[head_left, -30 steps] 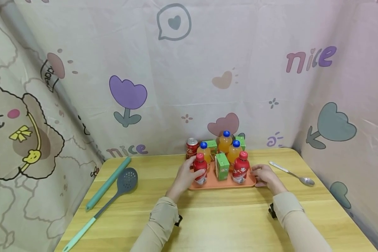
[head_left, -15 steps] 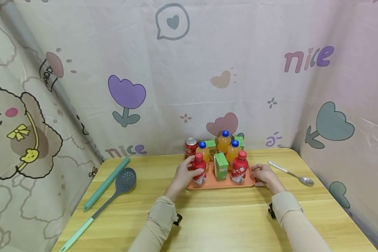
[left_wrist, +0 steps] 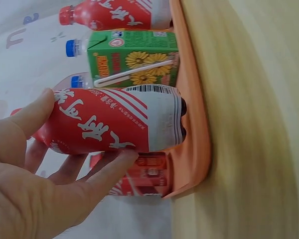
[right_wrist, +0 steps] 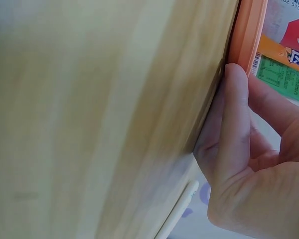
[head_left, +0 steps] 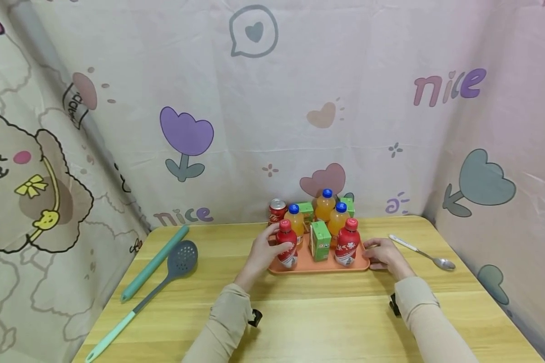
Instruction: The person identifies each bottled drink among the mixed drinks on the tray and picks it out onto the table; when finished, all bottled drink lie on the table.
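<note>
1. Red cola bottle (head_left: 288, 238) is standing close to upright at the front left corner of the orange tray (head_left: 319, 266); whether its base is touching the tray floor, I cannot tell.
2. Left hand (head_left: 261, 254): its grip is holding that bottle round the body, digits lying on opposite sides.
3. Right hand (head_left: 384, 253): its grip is narrow, pinching the tray's rim at the right end.
4. Neighbours: a green drink carton (head_left: 320, 242) is standing between this bottle and a second cola bottle (head_left: 347, 247); an orange-drink bottle (head_left: 295, 216) is standing just behind.
5. Judgement: the step in hand is apparently seating the bottle. Good practice would be squaring its base to the floor and loosening only when the tray is bearing its weight.
6. Judgement: the right hand should be steadying, not lifting; the left fingertips should be clearing the orange-drink bottle, since knocking it is looking like the main risk.
</note>
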Action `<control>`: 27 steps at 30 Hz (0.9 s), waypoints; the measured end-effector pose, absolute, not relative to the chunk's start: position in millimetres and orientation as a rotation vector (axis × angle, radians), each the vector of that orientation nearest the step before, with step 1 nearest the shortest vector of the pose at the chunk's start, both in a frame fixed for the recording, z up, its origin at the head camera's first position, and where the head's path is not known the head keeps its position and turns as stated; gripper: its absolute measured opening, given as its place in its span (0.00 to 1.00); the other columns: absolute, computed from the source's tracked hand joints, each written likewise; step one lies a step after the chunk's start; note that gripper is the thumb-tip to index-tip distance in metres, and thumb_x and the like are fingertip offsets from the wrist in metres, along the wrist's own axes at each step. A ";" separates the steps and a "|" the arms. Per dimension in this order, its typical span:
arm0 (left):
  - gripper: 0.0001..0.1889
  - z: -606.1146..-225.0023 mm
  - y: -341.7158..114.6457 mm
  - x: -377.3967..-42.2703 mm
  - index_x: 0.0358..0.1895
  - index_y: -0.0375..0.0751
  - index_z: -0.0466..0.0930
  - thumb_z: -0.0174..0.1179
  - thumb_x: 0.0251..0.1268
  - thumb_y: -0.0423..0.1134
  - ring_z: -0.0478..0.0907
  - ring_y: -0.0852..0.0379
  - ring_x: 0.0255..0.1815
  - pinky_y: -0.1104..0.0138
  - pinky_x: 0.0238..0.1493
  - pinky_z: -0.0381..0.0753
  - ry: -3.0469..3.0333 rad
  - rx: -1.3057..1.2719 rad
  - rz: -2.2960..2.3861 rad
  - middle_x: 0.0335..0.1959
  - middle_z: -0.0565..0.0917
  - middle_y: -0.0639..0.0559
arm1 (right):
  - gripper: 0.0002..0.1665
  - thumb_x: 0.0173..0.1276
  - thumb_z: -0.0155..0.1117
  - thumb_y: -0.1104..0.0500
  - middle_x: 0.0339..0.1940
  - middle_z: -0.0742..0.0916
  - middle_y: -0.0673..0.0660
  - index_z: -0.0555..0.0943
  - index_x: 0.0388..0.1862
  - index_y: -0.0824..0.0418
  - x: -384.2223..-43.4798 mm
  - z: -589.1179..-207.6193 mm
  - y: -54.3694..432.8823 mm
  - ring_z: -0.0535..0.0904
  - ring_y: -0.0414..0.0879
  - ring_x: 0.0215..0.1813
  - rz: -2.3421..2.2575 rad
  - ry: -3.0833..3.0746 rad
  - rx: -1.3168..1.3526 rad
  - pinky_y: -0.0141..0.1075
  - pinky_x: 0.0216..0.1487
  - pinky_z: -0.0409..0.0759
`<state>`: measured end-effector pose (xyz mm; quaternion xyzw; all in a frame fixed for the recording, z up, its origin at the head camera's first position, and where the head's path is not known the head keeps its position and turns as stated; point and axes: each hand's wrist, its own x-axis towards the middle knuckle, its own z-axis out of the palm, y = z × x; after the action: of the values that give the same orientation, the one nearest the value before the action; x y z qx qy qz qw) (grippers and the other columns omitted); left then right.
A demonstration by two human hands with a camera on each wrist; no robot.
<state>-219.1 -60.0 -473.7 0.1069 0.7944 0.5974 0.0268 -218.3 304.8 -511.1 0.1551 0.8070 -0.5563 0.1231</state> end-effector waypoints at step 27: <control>0.31 -426.7 -139.1 -246.1 0.75 0.41 0.70 0.67 0.72 0.32 0.76 0.28 0.72 0.40 0.66 0.82 2.454 0.312 1.895 0.72 0.77 0.31 | 0.25 0.76 0.59 0.69 0.37 0.88 0.60 0.69 0.68 0.74 -221.8 -509.4 302.5 0.84 0.44 0.34 -1.558 2.374 0.419 0.36 0.33 0.89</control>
<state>-246.1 -139.1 -426.7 0.1002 0.7875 0.6080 0.0129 -221.8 302.5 -509.4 0.1447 0.8194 -0.5379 0.1354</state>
